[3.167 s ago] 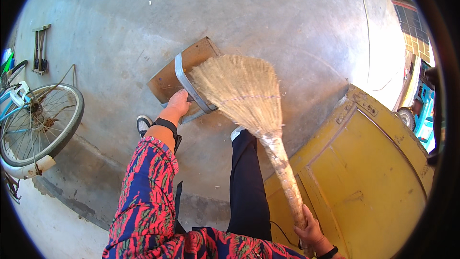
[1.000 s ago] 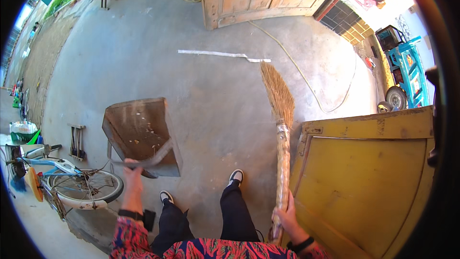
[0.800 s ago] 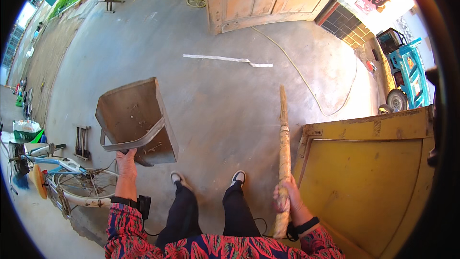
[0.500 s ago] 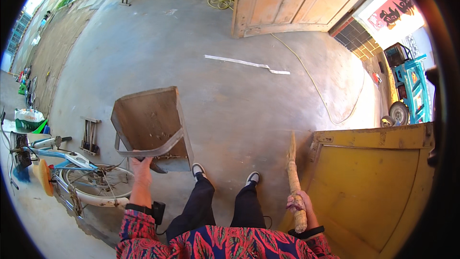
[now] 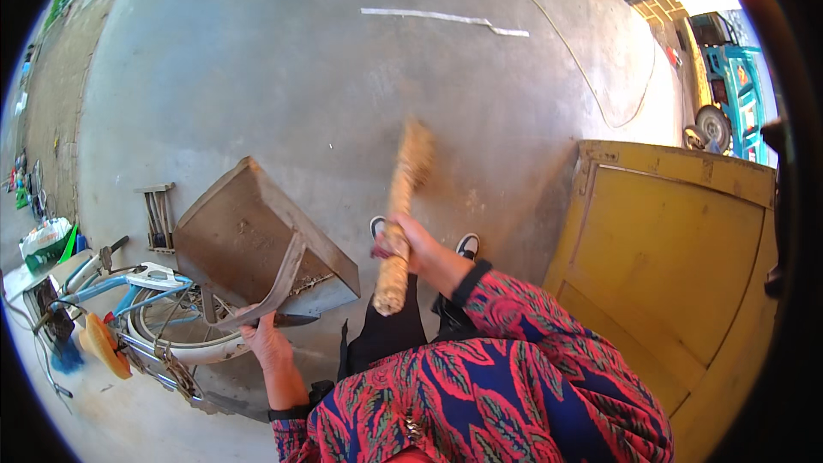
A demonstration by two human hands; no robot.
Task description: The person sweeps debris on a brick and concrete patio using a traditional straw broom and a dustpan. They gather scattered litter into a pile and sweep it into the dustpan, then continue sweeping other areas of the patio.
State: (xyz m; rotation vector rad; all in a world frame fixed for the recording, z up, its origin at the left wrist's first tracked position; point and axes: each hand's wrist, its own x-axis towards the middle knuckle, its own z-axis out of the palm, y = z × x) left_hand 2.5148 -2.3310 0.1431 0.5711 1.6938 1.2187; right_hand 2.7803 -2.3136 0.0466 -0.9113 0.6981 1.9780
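My left hand is closed on the handle of a large metal dustpan, which hangs tilted to my left. Its brown inside faces up, and bits of dirt lie along its inner near edge. My right hand grips the thick bound handle of a straw broom in front of my body. The broom's bristle end points away from me and is blurred by motion. My shoes show on either side of the broom.
A blue and white bicycle stands close on my left, beside a small stool. At right is a yellow wooden door panel. A white strip and a thin hose lie on the concrete floor; a blue vehicle stands beyond.
My right hand has swung the broom from my right side to the middle. The dustpan has turned and tilted in my left hand. My view has tipped down toward my body.
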